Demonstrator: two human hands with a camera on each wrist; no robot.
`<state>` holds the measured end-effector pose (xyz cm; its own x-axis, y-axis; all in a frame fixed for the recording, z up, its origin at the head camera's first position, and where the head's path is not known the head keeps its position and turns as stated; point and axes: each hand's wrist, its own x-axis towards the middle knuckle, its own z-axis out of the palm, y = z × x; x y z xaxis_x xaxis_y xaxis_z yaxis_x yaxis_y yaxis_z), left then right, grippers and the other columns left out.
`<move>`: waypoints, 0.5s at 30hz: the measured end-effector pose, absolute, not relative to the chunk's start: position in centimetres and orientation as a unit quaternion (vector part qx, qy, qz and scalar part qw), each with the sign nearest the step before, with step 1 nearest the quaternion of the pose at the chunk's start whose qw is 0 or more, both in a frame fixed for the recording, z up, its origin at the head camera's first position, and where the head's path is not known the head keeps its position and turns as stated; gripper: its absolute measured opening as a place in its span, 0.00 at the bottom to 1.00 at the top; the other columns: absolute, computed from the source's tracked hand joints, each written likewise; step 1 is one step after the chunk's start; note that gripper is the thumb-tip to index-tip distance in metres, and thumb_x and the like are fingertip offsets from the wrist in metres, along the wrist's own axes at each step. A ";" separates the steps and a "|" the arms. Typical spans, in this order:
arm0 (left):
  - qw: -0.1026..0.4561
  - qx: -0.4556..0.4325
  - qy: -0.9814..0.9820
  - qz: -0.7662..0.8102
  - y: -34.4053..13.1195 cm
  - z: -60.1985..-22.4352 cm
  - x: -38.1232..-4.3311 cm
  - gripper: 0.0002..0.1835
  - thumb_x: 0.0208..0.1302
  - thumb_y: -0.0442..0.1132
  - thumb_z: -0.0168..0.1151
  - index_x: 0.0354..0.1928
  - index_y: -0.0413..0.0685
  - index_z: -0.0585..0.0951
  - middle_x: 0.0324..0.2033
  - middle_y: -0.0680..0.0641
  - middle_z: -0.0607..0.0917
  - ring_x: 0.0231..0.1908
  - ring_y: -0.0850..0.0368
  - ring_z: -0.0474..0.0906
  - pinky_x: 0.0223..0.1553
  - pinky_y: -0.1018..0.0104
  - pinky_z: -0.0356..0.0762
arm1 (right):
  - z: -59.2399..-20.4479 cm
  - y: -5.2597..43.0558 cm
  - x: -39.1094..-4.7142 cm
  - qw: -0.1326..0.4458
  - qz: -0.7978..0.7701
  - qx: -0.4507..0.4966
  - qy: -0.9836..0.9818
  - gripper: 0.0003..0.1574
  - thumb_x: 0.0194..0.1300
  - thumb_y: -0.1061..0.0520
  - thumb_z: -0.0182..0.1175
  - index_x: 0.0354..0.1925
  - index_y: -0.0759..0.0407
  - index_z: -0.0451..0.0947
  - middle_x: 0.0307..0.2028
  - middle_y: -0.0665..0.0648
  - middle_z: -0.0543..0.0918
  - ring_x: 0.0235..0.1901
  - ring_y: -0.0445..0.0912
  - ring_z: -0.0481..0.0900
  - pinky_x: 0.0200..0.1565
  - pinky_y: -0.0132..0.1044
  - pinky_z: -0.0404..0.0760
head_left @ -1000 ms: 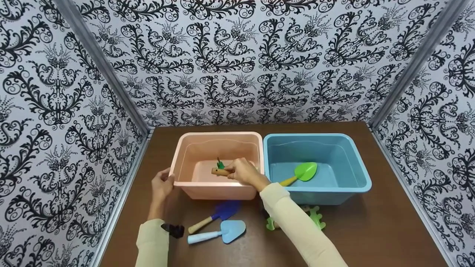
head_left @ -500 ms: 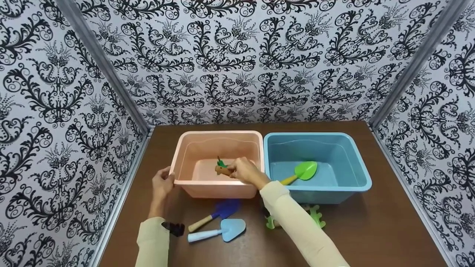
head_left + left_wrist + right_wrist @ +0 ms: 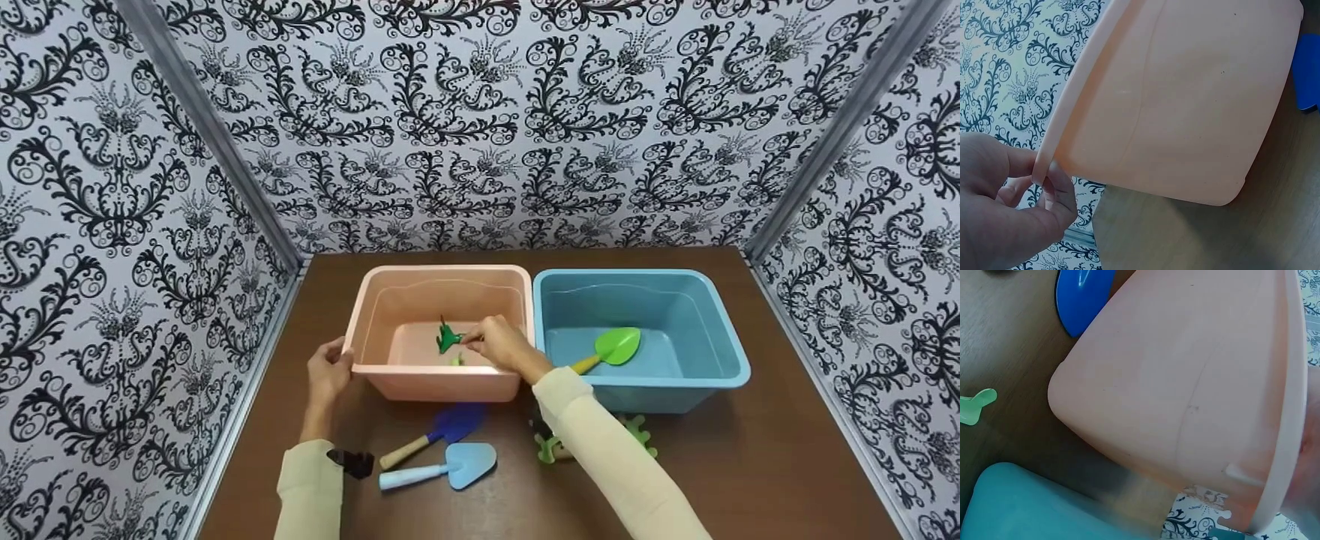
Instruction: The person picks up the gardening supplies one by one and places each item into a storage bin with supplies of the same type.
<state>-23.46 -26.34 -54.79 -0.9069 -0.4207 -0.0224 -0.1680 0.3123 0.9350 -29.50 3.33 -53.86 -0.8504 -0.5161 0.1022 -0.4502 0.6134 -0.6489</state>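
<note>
In the head view my left hand (image 3: 330,371) grips the near left rim corner of a peach basin (image 3: 435,382). The left wrist view shows its thumb and fingers (image 3: 1061,194) pinching that rim. My right hand (image 3: 502,343) reaches over the front wall into the same basin. Its bent fingers are right at the neck of a dark green, pronged garden tool (image 3: 448,339). Whether they hold it I cannot tell. A small light green piece (image 3: 457,361) shows just behind the front rim. In the right wrist view the hand is mostly hidden by the basin wall.
A blue basin (image 3: 637,382) stands right alongside, holding a light green trowel (image 3: 619,346) with a yellow handle. In front lie a dark blue trowel (image 3: 457,424), a light blue trowel (image 3: 471,463) and a light green tool (image 3: 640,429), partly under the right sleeve. Patterned walls surround the table.
The wooden handle that my right hand held in the basin is no longer visible. More of the dark green tool and the light green piece now show. My left hand stays on the rim.
</note>
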 end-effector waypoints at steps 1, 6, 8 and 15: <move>0.114 0.182 -0.804 -0.554 -26.3 -54.8 -23.5 0.20 0.70 0.29 0.53 0.61 0.25 0.74 0.53 0.23 0.79 0.47 0.43 0.81 0.32 0.79 0.74 | -53.8 3.4 -29.5 0.046 -0.351 -0.269 0.896 0.10 0.66 0.64 0.64 0.43 0.59 0.90 0.44 0.57 0.90 0.48 0.50 0.87 0.49 0.44 0.86; 0.112 0.181 -0.807 -0.551 -26.5 -54.9 -23.4 0.20 0.70 0.29 0.53 0.61 0.25 0.74 0.53 0.22 0.80 0.45 0.44 0.82 0.32 0.78 0.74 | -53.2 3.7 -29.4 0.032 -0.361 -0.261 0.895 0.10 0.66 0.63 0.64 0.44 0.59 0.89 0.43 0.58 0.90 0.42 0.49 0.88 0.43 0.42 0.85; 0.114 0.180 -0.805 -0.554 -26.5 -54.9 -23.4 0.20 0.70 0.29 0.53 0.61 0.25 0.74 0.52 0.22 0.80 0.43 0.47 0.82 0.32 0.79 0.74 | -52.9 3.9 -29.3 0.024 -0.359 -0.257 0.897 0.10 0.66 0.61 0.65 0.44 0.57 0.89 0.41 0.58 0.91 0.39 0.48 0.88 0.40 0.41 0.84; 0.110 0.182 -0.797 -0.566 -26.3 -54.7 -23.4 0.21 0.70 0.28 0.52 0.62 0.24 0.73 0.55 0.21 0.78 0.44 0.47 0.81 0.31 0.79 0.74 | -52.1 4.8 -28.8 0.016 -0.357 -0.250 0.900 0.12 0.66 0.53 0.67 0.46 0.53 0.89 0.42 0.56 0.91 0.41 0.48 0.87 0.45 0.44 0.84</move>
<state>-23.39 -26.32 -54.73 -0.9096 -0.4145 -0.0308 -0.1654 0.2930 0.9417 -28.84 4.79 -52.07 -0.8742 -0.4616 0.1504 -0.4393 0.6202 -0.6499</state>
